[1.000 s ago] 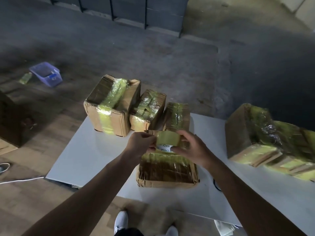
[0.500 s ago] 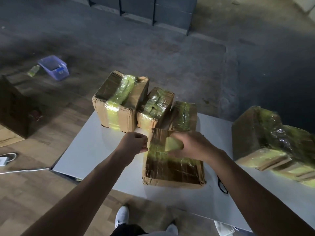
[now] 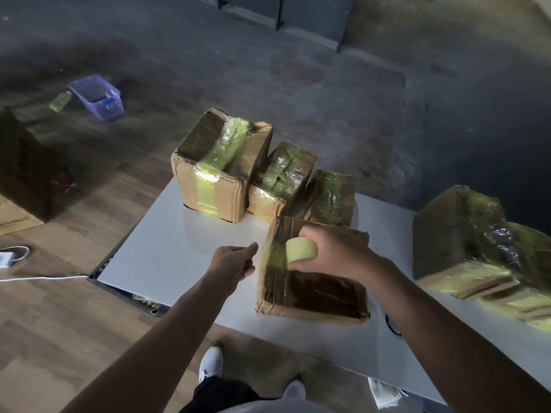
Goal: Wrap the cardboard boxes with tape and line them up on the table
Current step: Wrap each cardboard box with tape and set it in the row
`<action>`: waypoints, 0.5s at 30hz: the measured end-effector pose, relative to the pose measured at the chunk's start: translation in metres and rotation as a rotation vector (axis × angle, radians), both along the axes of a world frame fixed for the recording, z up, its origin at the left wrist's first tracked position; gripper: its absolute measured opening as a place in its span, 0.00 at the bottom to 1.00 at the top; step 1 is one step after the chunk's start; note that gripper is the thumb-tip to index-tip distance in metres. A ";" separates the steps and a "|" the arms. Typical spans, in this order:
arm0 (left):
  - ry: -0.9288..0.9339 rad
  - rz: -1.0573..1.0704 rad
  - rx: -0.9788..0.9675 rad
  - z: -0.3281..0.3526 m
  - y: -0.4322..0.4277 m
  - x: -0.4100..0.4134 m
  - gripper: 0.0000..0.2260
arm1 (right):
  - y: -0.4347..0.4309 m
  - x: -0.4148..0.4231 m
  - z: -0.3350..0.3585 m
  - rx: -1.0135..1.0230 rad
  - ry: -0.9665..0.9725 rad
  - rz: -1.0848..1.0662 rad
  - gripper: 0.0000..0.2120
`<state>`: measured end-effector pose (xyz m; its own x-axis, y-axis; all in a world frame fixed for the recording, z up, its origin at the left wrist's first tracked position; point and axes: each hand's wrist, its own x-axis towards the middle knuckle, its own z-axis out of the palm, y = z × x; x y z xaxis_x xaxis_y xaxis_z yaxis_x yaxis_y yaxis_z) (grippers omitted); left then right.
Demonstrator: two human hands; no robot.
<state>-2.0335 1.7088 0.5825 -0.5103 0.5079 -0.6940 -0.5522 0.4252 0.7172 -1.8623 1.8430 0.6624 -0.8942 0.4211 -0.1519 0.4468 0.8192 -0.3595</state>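
A flat cardboard box (image 3: 313, 293) lies on the white table (image 3: 167, 251) in front of me, a strip of yellowish tape running over its left part. My right hand (image 3: 331, 251) grips a yellow tape roll (image 3: 301, 248) and holds it down on the box's top. My left hand (image 3: 232, 260) hovers just left of the box with fingers curled, seemingly pinching the tape's free end. Behind stand three taped boxes: a large one (image 3: 217, 171), a middle one (image 3: 280, 180) and a small one (image 3: 331, 198).
More taped boxes (image 3: 477, 248) are stacked at the table's right. On the floor lie a purple plastic bin (image 3: 97, 96), a small bottle (image 3: 59, 101), a dark crate (image 3: 24, 165) and a white cable (image 3: 38, 278). My white shoes (image 3: 210, 363) show below the table's edge.
The roll came down from above the box onto its top in my right hand. My left hand moved left, away from the roll, to the box's left edge.
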 end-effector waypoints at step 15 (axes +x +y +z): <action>-0.337 -0.162 -0.154 -0.036 0.020 -0.006 0.14 | -0.006 -0.014 -0.008 0.059 -0.064 -0.016 0.23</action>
